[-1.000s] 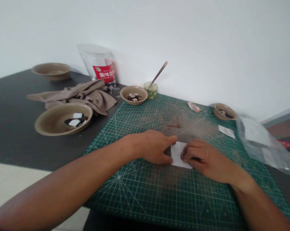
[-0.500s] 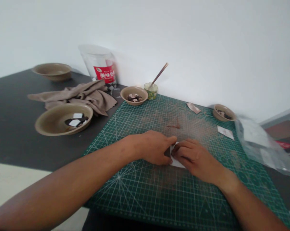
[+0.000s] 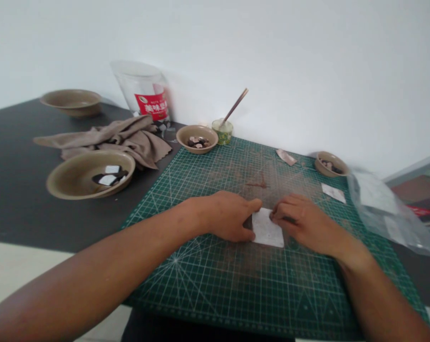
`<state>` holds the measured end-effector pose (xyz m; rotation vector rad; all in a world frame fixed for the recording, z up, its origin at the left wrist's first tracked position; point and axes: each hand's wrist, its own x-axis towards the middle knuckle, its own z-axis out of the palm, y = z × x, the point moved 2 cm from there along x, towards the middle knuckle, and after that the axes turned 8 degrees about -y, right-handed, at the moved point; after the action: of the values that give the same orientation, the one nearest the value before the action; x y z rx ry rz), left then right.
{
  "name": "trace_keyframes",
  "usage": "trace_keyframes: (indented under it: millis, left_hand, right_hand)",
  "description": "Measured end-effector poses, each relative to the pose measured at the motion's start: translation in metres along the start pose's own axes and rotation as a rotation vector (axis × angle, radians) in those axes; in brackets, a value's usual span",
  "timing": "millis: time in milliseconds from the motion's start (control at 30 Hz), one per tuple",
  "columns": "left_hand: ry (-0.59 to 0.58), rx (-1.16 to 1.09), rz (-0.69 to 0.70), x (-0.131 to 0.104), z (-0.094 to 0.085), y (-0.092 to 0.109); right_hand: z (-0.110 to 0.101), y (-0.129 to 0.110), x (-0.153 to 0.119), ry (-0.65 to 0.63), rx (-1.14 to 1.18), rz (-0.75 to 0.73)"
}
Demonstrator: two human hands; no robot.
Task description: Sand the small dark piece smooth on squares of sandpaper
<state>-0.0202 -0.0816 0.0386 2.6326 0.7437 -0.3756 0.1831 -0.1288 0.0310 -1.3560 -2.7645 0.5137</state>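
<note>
A small white square sheet (image 3: 267, 229) lies on the green cutting mat (image 3: 215, 280). My left hand (image 3: 231, 216) rests at its left edge, with thumb and a fingertip spread apart and touching the sheet's upper left and lower left corners. My right hand (image 3: 300, 221) is over the sheet's upper right part, fingers pinched together; what is between them, if anything, is too small to make out. Brown crumbs (image 3: 259, 183) lie on the mat beyond the hands.
Behind stand a bowl of dark and pale pieces (image 3: 197, 140), a green cup (image 3: 222, 132) with sticks and a clear jar (image 3: 148, 95). At left are a cloth (image 3: 125, 137) and larger bowls (image 3: 65, 178). At right are a small bowl (image 3: 330, 165) and plastic bag (image 3: 386, 209).
My right hand has moved to the right, away from my left hand, uncovering more of the white sheet. My left hand stays at the sheet's left edge. The view has shifted slightly.
</note>
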Motion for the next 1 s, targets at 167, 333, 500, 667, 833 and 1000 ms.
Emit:
trace_keyframes:
  millis: [167,333,500,667,833,1000]
  left_hand:
    - [-0.013,-0.014,0.004,0.000,0.000,0.000]
    - [0.001,0.005,0.013,0.001,0.001,-0.001]
    - [-0.027,-0.002,0.003,0.000,0.000,0.000]
    - [-0.001,0.001,0.012,0.000,0.000,-0.001]
    - [-0.016,-0.003,0.003,0.000,0.000,0.000]
    - [-0.004,-0.001,0.011,0.001,0.001,-0.001]
  right_hand:
    - [0.007,-0.009,0.001,-0.062,0.074,-0.125]
    - [0.002,0.003,0.001,0.031,0.011,0.004]
    - [0.007,-0.008,-0.002,-0.083,0.139,-0.140]
    - [0.006,0.004,0.000,0.083,0.024,0.024]
    - [0.006,-0.002,-0.005,-0.066,0.126,-0.099]
    - [0.009,-0.002,0.002,0.065,0.080,-0.002]
